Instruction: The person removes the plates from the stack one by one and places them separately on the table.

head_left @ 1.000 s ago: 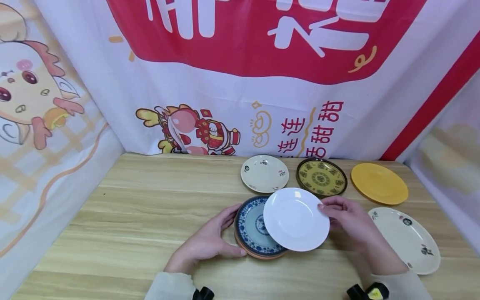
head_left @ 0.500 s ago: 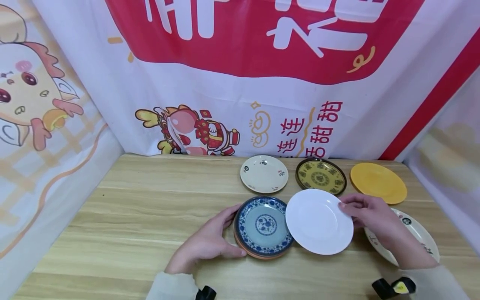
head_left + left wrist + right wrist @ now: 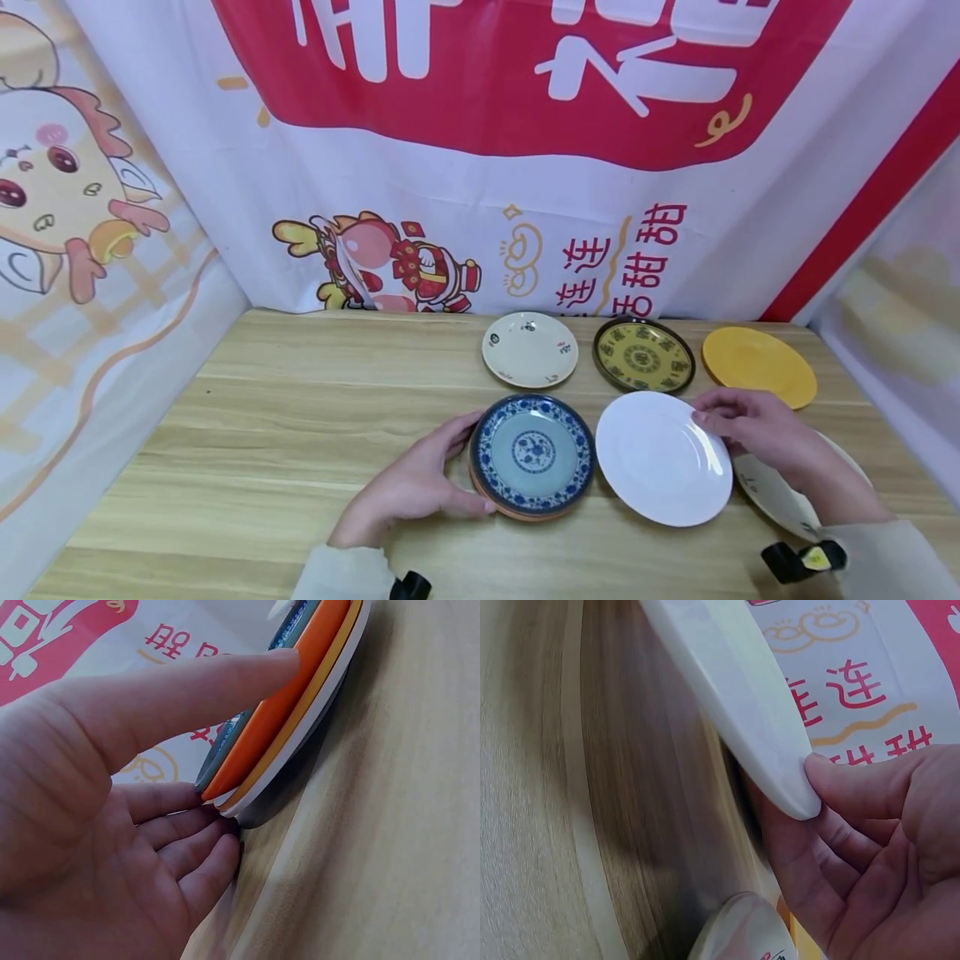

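A blue-patterned plate (image 3: 534, 450) tops a stack of several plates in the middle of the table. My left hand (image 3: 420, 479) spans the stack's left side, its fingers and thumb fairly straight. In the left wrist view the thumb touches the thick orange plate (image 3: 289, 701) under the blue one, while the fingertips meet the stack's edge. To the right of the stack, my right hand (image 3: 761, 429) holds a white plate (image 3: 660, 458) by its far-right rim. The right wrist view shows thumb and fingers pinching that rim, with the plate tilted above the wooden surface.
Behind the stack lie a small cream plate (image 3: 529, 350), a dark-rimmed olive plate (image 3: 643, 354) and a yellow plate (image 3: 757, 362). A cream oval plate (image 3: 780, 496) is partly covered by the right forearm. Printed cloth (image 3: 420, 179) hangs along the table's back edge.
My right hand has carried the white plate rightward off the blue-patterned plate, uncovering it, and slightly toward me. The left hand has stayed at the stack.
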{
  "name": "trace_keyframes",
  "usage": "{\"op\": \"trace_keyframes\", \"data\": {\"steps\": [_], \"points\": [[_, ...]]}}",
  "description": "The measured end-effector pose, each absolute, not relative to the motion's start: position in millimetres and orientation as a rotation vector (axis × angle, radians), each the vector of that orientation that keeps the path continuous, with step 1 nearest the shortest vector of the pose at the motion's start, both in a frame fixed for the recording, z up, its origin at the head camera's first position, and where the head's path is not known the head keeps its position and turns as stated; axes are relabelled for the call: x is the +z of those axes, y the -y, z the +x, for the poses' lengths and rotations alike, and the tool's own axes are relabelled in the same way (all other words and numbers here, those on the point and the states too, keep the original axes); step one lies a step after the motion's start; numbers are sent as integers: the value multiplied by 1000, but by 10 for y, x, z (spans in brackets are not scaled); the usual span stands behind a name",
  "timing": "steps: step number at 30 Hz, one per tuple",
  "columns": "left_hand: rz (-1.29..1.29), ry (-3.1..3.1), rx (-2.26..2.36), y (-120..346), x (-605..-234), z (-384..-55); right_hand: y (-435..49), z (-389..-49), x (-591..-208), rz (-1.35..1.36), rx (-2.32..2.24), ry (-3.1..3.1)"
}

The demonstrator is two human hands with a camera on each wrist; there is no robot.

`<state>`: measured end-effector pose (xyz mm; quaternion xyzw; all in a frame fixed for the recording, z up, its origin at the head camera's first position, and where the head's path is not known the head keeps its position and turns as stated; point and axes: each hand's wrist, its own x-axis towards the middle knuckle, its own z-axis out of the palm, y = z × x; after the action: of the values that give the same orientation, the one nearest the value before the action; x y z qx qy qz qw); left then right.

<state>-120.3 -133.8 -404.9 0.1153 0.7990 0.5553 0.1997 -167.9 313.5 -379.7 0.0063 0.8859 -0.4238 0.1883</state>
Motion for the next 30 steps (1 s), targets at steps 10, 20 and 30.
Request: {"op": "trace_keyframes", "data": {"steps": [10,20,30], "points": [[317,-2236,1555,1334,-4049,-1200,-3154,-1719,-3820,17,-1119,-2538],[325,-2227,1562,1335,-4069,-1197,-3134,-1767,-3873,95,-1049,-2557],[320,-2225,1573,1348,-4075,-1193,-3098,-1778,-3883,87,-950,-2683]]}}
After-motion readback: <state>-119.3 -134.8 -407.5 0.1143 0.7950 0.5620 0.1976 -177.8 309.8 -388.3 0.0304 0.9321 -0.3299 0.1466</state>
